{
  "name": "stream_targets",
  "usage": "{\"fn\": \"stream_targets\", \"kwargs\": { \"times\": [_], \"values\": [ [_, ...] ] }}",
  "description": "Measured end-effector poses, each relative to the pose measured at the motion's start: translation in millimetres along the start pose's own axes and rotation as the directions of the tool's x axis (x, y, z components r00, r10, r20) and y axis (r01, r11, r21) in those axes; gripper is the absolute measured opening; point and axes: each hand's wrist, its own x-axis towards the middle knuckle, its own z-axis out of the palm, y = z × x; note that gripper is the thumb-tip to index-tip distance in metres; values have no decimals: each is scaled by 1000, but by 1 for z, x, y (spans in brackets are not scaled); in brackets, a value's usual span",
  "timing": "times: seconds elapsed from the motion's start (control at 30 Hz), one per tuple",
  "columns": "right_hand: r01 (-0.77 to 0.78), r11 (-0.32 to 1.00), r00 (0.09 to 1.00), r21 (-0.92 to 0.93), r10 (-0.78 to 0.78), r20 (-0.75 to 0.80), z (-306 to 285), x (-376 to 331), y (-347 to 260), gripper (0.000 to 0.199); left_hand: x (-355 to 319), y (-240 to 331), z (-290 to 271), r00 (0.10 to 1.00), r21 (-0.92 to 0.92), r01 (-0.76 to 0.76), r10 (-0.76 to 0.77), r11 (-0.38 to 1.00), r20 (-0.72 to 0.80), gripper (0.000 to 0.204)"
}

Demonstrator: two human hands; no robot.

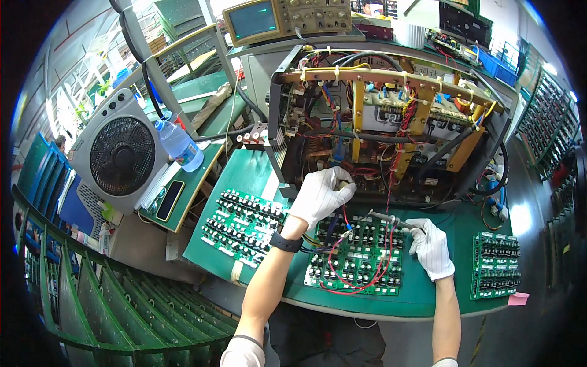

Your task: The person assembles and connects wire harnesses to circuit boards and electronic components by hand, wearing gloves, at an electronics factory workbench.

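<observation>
My left hand [324, 194], in a white striped glove, is raised at the lower front of an opened electrical machine [361, 131]. Its fingertips are pinched together; what they hold is too small to make out. A red wire [328, 264] loops below that hand over a green circuit board panel [358, 286] full of black capacitors. To the right, my gloved right hand [431, 251] grips a slim grey probe [384, 216] between thumb and fingers. The probe points left across the panel's far edge.
More populated board panels lie left [241, 226] and right [496, 263] on the green bench. An oscilloscope [254, 21] stands behind the machine. At left are a grey fan [122, 150], a water bottle [179, 145], a phone [170, 200] and a green slotted rack [122, 306].
</observation>
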Motion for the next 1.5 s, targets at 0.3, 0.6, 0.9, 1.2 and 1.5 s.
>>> {"fn": "stream_targets", "kwargs": {
  "times": [0.3,0.6,0.9,1.2,1.5],
  "values": [
    [-35,999,999,11,35,-9,0,-3,5,19,-2,12,2,999,24,0,0,1000,34,49],
    [75,969,991,-234,-98,-91,6,4,16,13,-12,4,-10,993,70,-114,113,991,21,44],
    [-116,989,984,-95,101,-145,-10,-5,30,18,-50,62,3,983,181,-169,151,969,109,33],
    [-154,988,985,12,155,-71,-6,-4,24,20,-61,41,35,955,359,-289,291,887,50,21],
    [-34,988,999,-148,31,-24,-8,-5,34,17,-64,49,43,966,437,-249,255,864,45,20]
  ]
}}
